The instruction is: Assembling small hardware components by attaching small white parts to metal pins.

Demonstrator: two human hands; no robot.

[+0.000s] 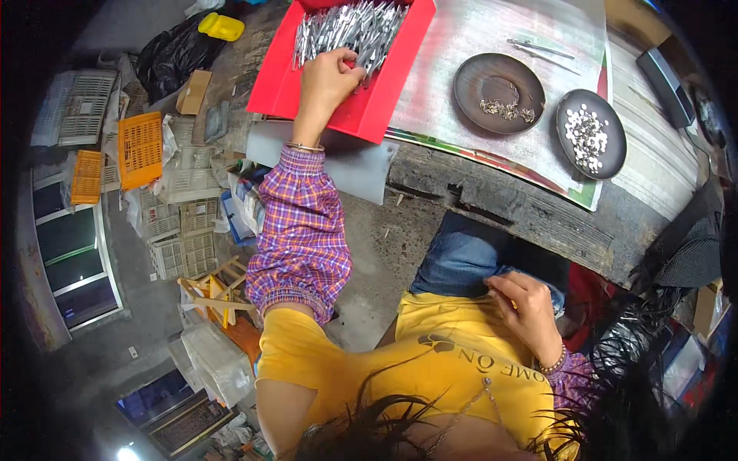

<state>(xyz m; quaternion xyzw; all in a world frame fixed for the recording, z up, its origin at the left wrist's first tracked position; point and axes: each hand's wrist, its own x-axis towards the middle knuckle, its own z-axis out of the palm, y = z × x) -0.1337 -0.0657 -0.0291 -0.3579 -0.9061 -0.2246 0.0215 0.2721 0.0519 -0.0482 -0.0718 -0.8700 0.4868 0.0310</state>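
My left hand (329,86) reaches over the near side of a red box (269,86). Its bent fingers close at the edge of a heap of long, thin silver metal pieces (338,32); whether a piece is between the fingertips is hidden. Low over my lap, beside the yellow shirt and blue jeans, is my right hand (529,311), its fingers curled together. Anything inside them is too small or covered to make out. Right of the box, a dark round dish (473,77) holds small brass-coloured parts (507,110). A second dark dish (613,157) holds small whitish discs (584,137).
Two slender metal pieces (544,54) lie on the pale work sheet (430,100) behind the dishes. The worn wooden table edge (507,196) runs in front of me. Orange crates (141,150), grey crates (184,253) and a wooden stool (223,292) stand at the left.
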